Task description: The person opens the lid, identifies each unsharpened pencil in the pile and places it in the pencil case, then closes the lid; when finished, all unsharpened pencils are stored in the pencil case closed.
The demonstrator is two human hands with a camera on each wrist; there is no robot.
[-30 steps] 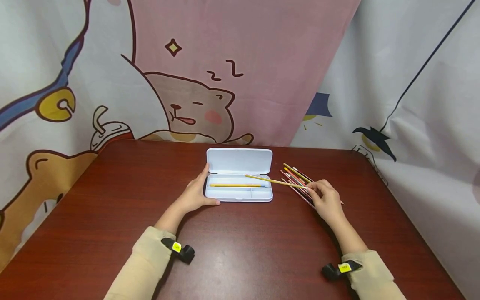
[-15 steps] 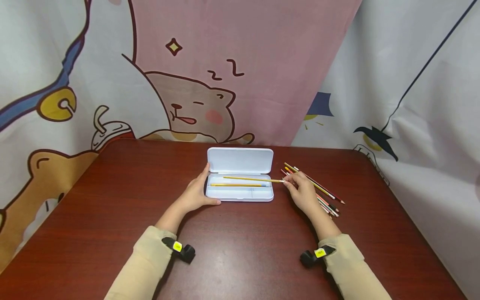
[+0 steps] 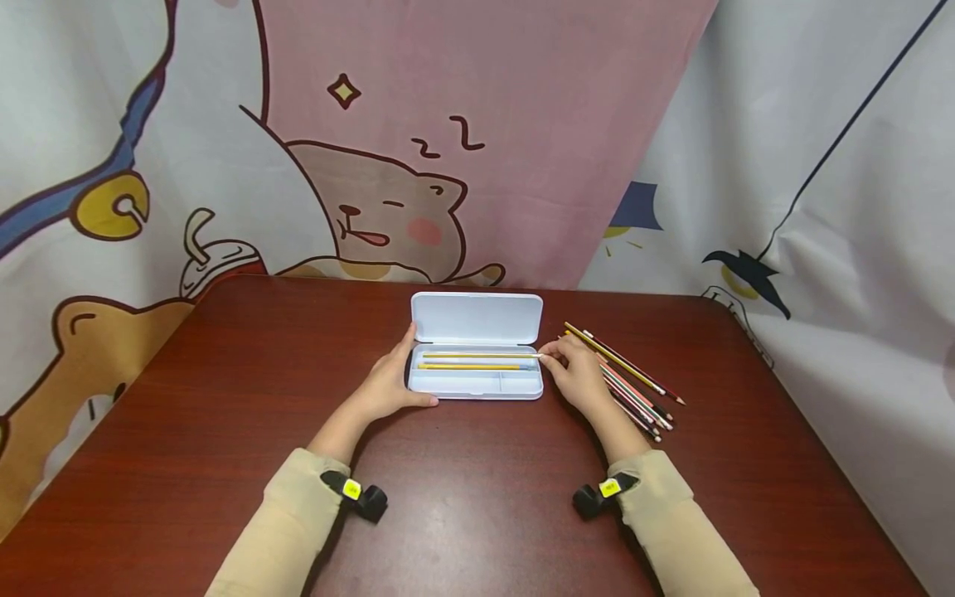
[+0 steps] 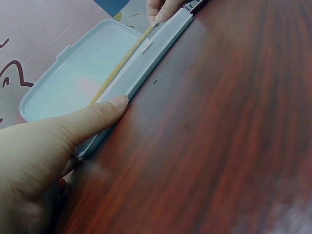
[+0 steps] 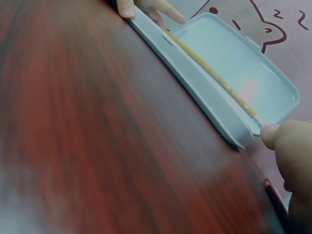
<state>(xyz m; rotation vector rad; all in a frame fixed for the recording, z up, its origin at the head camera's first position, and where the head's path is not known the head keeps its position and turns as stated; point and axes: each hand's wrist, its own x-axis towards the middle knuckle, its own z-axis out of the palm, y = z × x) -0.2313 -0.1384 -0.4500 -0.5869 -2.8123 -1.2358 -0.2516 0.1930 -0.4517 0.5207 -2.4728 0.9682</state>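
An open white pencil case (image 3: 476, 387) lies on the table with its lid raised at the back. My left hand (image 3: 384, 384) holds its left end, thumb (image 4: 105, 111) along the front edge and index finger up the left side. My right hand (image 3: 580, 377) pinches the end of a yellow pencil (image 5: 214, 74) at the case's right rim. That pencil lies lengthwise over the rear compartment, behind another yellow pencil (image 3: 470, 366) inside the case. Several coloured pencils (image 3: 643, 401) lie in a loose pile right of the case, partly hidden by my right hand.
A dark reddish-brown table (image 3: 477, 497) extends around the case. Behind it hangs a printed curtain (image 3: 567, 124) with a sleeping cartoon animal. Each sleeve carries a black wrist camera, the right one (image 3: 594, 499) low over the table.
My right hand has moved left from the pile, bringing the yellow pencil across and down over the case, parallel to the other one. My left hand has stayed on the case.
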